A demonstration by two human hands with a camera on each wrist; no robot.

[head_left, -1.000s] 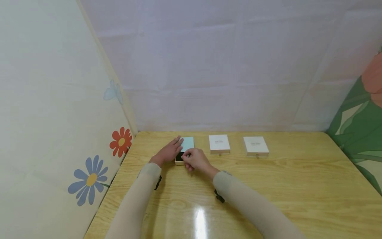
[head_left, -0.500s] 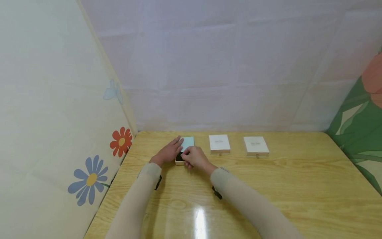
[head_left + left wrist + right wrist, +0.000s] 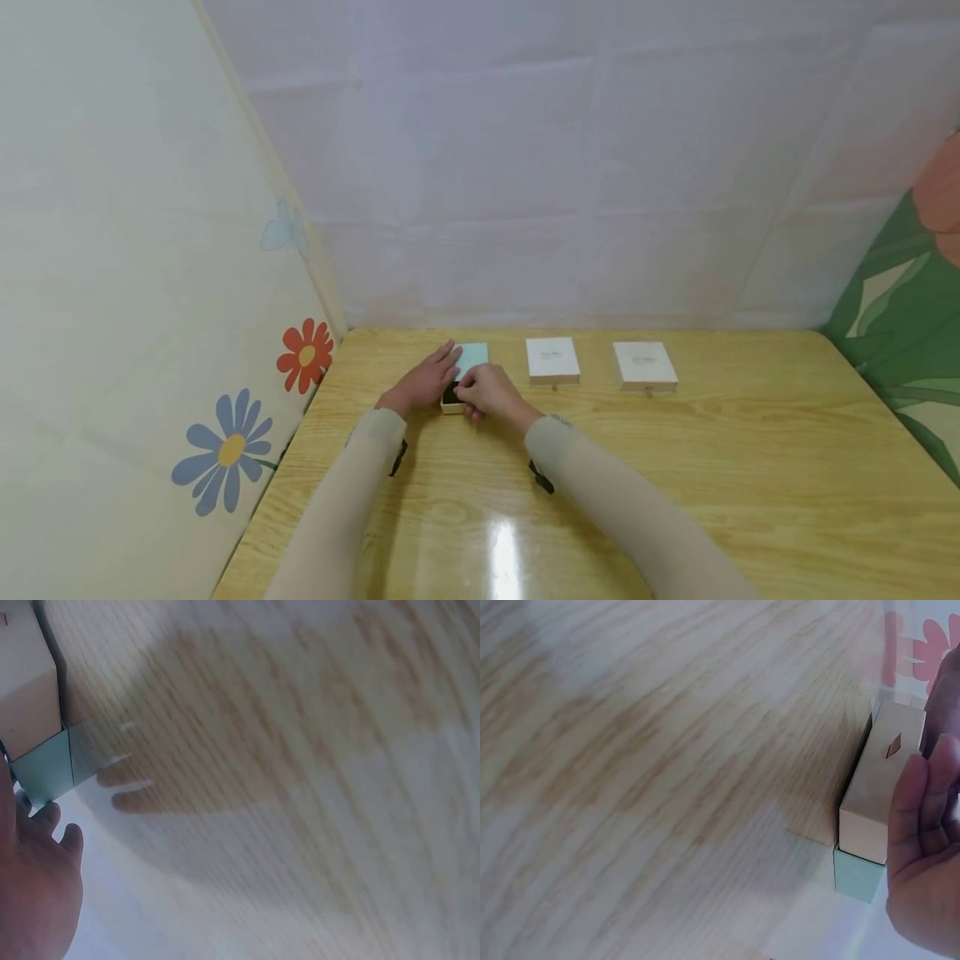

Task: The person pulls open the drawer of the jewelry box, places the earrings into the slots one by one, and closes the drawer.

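Note:
A mint-green box sleeve (image 3: 472, 357) lies at the back left of the table, its cream drawer (image 3: 452, 409) pulled out towards me. Black lining (image 3: 450, 395) shows inside the drawer. My left hand (image 3: 422, 387) rests against the left side of the sleeve, fingers stretched out. Over the drawer, my right hand (image 3: 495, 395) pinches with thumb and forefinger at the lining; a small shiny piece at those fingertips is now hidden. In the right wrist view the drawer front (image 3: 870, 784) carries a small brown pull tab (image 3: 894, 745), and the right hand's (image 3: 926, 877) other fingers are bent beside it.
Two white lidded-looking boxes with small print stand to the right, one nearer (image 3: 552, 358) and one farther (image 3: 645, 364). The wooden table (image 3: 712, 467) meets a pale cloth wall (image 3: 570, 208) at the back and a flower-printed wall (image 3: 135, 317) on the left.
My right hand and forearm have shifted slightly left and away from me. The shiny piece seen at its fingertips a second ago is now covered. The left hand stays put.

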